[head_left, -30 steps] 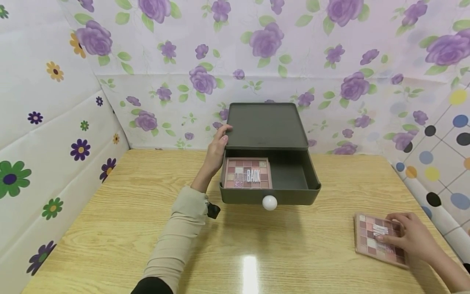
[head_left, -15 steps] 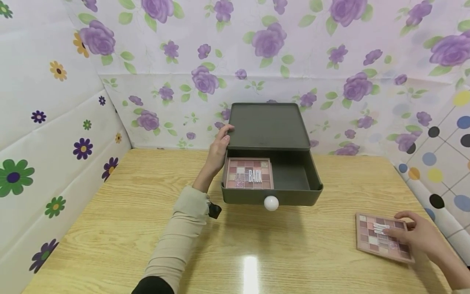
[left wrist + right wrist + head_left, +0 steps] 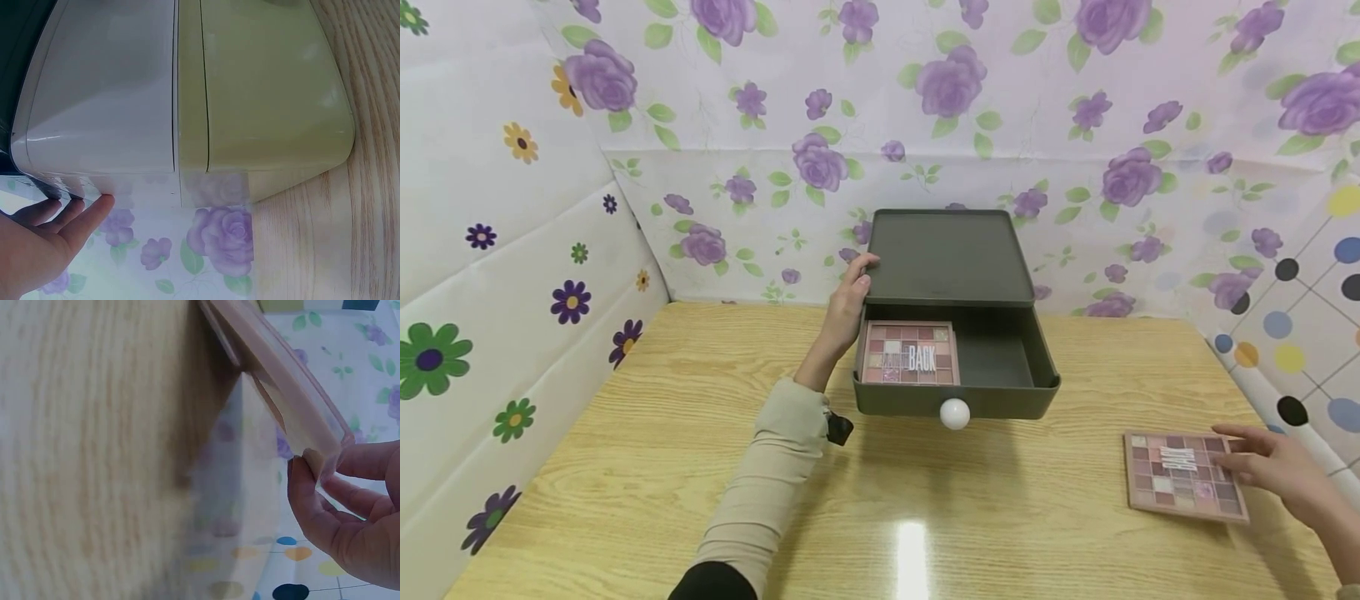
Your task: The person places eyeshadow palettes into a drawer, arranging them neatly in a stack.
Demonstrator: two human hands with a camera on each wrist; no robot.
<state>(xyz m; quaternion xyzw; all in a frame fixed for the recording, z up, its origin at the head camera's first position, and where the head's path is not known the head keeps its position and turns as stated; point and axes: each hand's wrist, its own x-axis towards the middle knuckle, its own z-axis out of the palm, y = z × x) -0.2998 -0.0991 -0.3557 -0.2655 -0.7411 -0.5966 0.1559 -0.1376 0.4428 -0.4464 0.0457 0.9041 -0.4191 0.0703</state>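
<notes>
An eyeshadow palette (image 3: 1153, 500) with pink and brown squares lies at the right of the table. My right hand (image 3: 1281, 471) pinches its right edge; in the right wrist view the palette (image 3: 294, 387) is tilted, its held end raised off the wood. Straight fingers of my left hand (image 3: 842, 312) rest against the left side of a dark drawer unit (image 3: 947, 258). The drawer (image 3: 895, 402) is pulled out, and a second palette (image 3: 904, 367) lies in its left half. The left wrist view shows the left hand's fingertips (image 3: 106, 201) touching the unit's far side.
Below the dark top, the unit has white (image 3: 106, 94) and yellow (image 3: 275, 94) sections. A white knob (image 3: 955, 414) sticks out from the drawer front. Flower-patterned cloth (image 3: 737, 242) hangs behind the wooden table (image 3: 715, 358), and a dotted cloth (image 3: 1292, 333) borders its right side.
My right hand has slid from the top of the near palette to its right edge, and the palette has turned slightly. The left hand stays at the drawer unit.
</notes>
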